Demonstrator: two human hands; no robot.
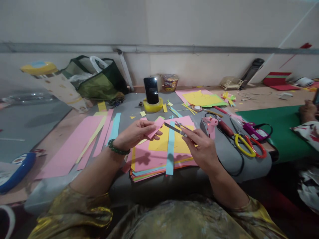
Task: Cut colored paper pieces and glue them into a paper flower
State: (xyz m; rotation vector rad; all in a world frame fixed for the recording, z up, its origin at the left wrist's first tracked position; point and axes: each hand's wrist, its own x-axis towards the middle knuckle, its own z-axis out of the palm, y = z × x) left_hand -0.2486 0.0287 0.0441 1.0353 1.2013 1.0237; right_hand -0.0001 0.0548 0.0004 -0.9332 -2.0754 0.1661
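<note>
My left hand, with a green bead bracelet at its wrist, pinches a small folded piece of pink paper. In my right hand is a slim metal two-bladed tool, like snips; its blades point left, their tips close to the pink paper, and the fingers hide its handle end. Below both hands lies a stack of coloured paper, pink, yellow, blue and orange at its edges. A light blue strip lies across the stack, its near end hanging over the front edge.
Pink sheets and strips lie left. Behind stand a phone on a yellow tape roll and a noodle cup. To the right are a pink glue gun and large scissors. Another person's hand shows far right.
</note>
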